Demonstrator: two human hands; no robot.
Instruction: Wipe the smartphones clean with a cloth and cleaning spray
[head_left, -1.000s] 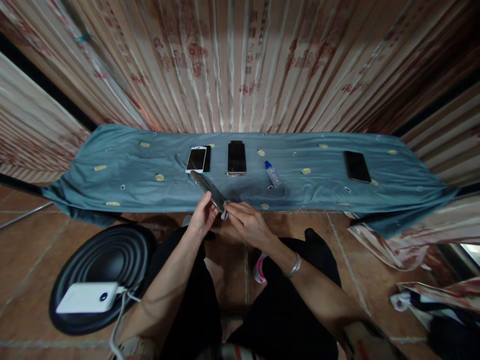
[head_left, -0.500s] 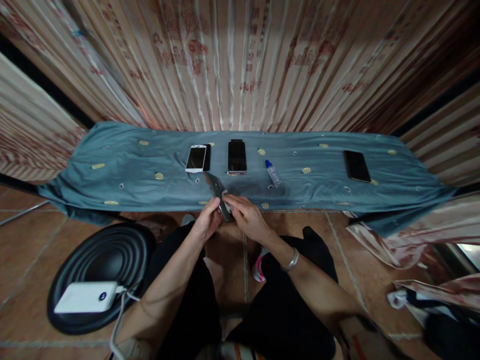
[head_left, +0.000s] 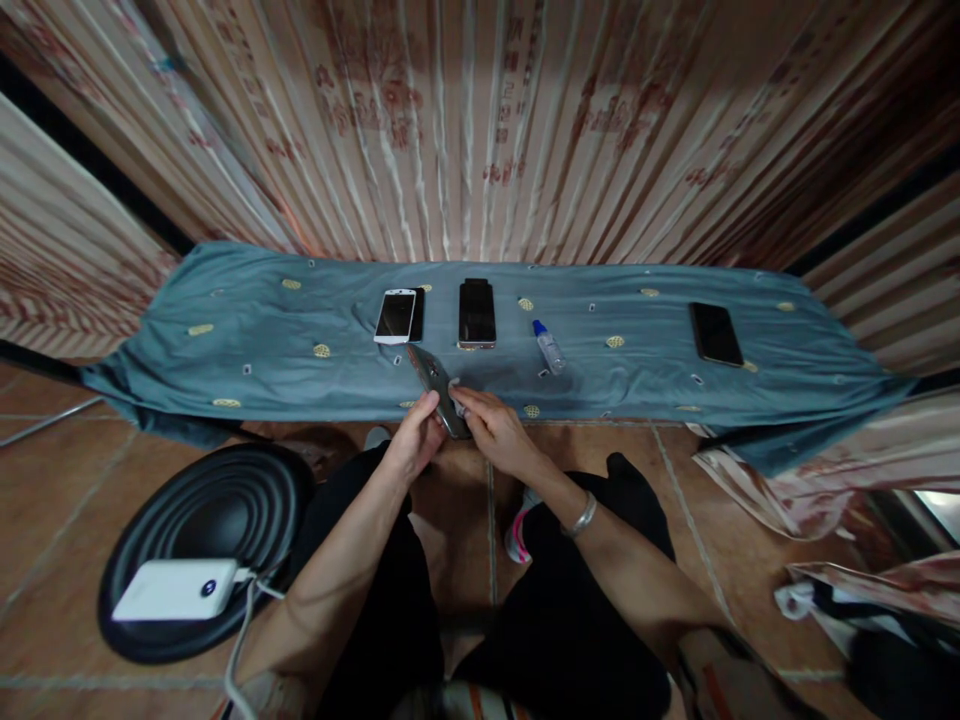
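Note:
My left hand point(head_left: 414, 443) grips a dark phone point(head_left: 433, 383) by its near end, tilted over the front edge of the teal cloth point(head_left: 262, 360). My right hand point(head_left: 491, 430) presses a small pale wipe point(head_left: 455, 400) against that phone. Farther back on the cloth lie a white phone point(head_left: 394, 316) stacked on a dark one, a black phone point(head_left: 477, 314), and a small clear bottle with a blue cap point(head_left: 549, 346). Another black phone point(head_left: 715, 333) lies far right.
A striped curtain point(head_left: 480, 130) hangs behind the cloth. On the tiled floor at left stands a black round stool point(head_left: 217, 510) with a white power bank point(head_left: 169, 591) and cable on it. Bags and cloth point(head_left: 862, 600) lie at right.
The held phone has swung from lying flat and pointing left to a steeper, closer tilt. Both hands moved slightly forward, and my right hand's fingers with the wipe now rest on the phone.

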